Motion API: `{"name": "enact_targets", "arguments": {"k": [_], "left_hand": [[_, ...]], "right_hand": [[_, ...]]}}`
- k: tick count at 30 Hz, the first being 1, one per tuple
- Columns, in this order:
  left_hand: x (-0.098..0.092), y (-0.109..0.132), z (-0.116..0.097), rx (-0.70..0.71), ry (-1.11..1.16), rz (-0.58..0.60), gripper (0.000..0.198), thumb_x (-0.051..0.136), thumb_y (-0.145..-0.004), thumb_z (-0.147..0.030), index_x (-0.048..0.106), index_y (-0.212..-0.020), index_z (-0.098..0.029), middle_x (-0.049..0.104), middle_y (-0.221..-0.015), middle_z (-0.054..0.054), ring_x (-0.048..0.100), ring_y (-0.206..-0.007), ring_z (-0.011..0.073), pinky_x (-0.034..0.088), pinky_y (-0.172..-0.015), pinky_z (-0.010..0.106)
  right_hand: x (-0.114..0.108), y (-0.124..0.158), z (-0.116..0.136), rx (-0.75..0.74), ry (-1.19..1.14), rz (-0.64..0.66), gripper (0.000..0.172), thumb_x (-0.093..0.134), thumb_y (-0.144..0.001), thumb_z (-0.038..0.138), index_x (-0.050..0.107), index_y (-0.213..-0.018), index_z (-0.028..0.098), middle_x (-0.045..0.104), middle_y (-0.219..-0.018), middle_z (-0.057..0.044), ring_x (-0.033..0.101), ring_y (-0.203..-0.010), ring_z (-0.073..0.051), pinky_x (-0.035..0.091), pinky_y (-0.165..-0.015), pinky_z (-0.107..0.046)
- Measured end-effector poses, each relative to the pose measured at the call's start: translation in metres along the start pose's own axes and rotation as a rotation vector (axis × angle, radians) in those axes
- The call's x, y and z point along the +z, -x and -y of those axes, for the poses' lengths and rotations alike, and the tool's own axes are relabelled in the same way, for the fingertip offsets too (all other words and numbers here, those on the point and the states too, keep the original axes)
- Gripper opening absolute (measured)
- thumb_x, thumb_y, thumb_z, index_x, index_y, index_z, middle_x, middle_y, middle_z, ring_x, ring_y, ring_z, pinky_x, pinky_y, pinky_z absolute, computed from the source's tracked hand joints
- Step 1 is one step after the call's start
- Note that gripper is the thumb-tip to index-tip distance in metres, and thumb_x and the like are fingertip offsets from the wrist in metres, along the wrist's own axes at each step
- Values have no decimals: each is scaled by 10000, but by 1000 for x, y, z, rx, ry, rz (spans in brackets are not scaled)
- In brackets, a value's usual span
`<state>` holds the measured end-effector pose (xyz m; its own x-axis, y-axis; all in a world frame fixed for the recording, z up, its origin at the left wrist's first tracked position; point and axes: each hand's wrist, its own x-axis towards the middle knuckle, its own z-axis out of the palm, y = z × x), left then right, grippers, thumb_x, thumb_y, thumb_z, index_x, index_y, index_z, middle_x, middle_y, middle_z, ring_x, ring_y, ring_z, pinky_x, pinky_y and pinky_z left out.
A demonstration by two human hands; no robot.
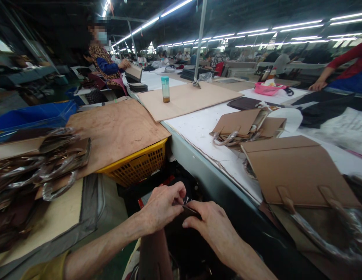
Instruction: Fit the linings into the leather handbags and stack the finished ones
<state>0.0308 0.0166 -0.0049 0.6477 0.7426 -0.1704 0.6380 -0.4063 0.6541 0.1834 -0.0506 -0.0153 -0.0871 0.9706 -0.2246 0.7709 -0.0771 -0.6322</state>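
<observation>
Low in front of me, my left hand (163,206) and my right hand (211,223) meet over my lap. Between them is the edge of a dark brown leather-like piece (190,210), most of it lost in shadow. My right hand grips that edge between thumb and fingers. The left hand's fingers are pinched together at the same edge, close to the right fingertips. A brown panel (155,256) hangs below my left wrist; whether it joins the held piece I cannot tell. To the right, a tan handbag (300,171) with plastic-wrapped handles lies on the white-covered table (195,134).
More bags (239,123) lie behind it, and a pile of bags (37,155) stands left. A wooden board (119,128) rests on a yellow crate (134,165). Beyond are a bottle (165,89), a pink basket (268,89), a masked person (106,66) and a red sleeve (348,58).
</observation>
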Motion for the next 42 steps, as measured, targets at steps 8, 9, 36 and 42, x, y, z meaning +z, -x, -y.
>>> {"name": "enact_targets", "arguments": {"k": [8,9,36,42], "left_hand": [[-15,17,-1,-125,-56,-44,567,627,-548,-207,472,-1093,-236,566,-1005,15,498,-885,205,384,-759,281],[-18,19,1,-169,-23,-26,584,624,-543,-204,463,-1103,-234,571,-993,13,507,-866,200,391,-748,276],[-35,15,3,-138,-215,25,383,395,-634,-50,697,-804,-215,678,-726,5,606,-748,164,423,-705,230],[-36,15,4,-128,-229,28,365,398,-643,-59,686,-796,-223,674,-735,0,597,-755,170,420,-713,242]], "right_hand": [[6,-11,12,-3,143,-37,180,498,-826,206,656,-898,254,689,-797,-17,611,-777,-189,371,-658,-240],[4,-11,14,-1,141,-30,181,497,-830,216,658,-902,257,687,-795,-15,609,-780,-187,374,-662,-238],[1,-14,21,-49,98,-90,129,580,-809,277,635,-919,317,687,-772,33,617,-735,-186,359,-622,-249],[8,-23,26,-54,199,-84,125,535,-834,247,652,-859,281,680,-754,-1,609,-728,-191,356,-634,-257]]}}
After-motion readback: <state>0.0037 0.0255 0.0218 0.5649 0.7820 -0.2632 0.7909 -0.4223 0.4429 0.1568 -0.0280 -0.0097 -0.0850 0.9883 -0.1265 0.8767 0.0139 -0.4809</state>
